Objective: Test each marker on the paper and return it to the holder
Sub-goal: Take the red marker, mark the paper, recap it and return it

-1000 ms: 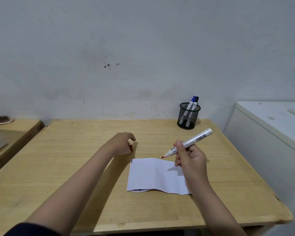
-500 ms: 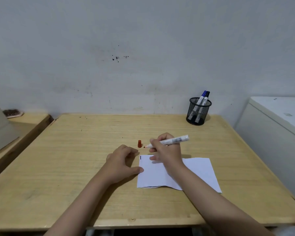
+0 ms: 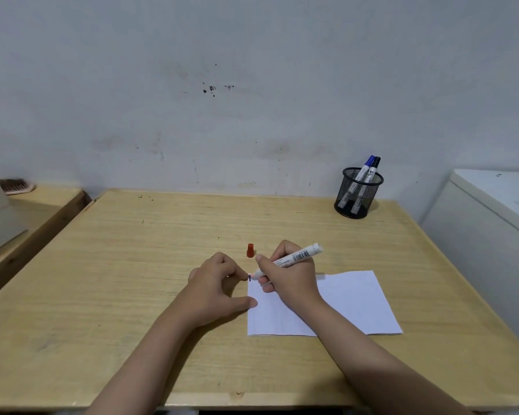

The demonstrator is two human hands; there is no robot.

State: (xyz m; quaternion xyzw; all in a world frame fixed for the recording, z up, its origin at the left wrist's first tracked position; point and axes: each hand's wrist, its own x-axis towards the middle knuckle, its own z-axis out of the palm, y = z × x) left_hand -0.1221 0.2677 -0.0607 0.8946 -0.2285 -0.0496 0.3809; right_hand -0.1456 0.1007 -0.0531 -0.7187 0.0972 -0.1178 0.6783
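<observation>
Nearest you, low in the frame, both forearms reach up toward the middle of the wooden table [image 3: 102, 265]. Your right hand [image 3: 291, 280] is closed around the marker [image 3: 294, 258] in a writing grip, its tip down at the upper left corner of the paper [image 3: 342, 304], where a small dark mark shows. Your left hand [image 3: 215, 290] lies loosely curled just beside that corner, thumb at the sheet's left edge, holding nothing that you can see.

The marker looks light, stiff and smooth, so keep your hold low on the barrel, near the tip. The paper is thin and will likely slide or crease; pin it with the left hand. Whether the tip actually touches the sheet is hard to tell, and your right hand hides part of the paper.

Just above the hands, the red cap [image 3: 250, 250] stands upright on the table; it is small and would tip easily.

Farthest, at upper right, the mesh holder [image 3: 357, 193] holds two more markers, their lower ends blurred by the mesh.
</observation>
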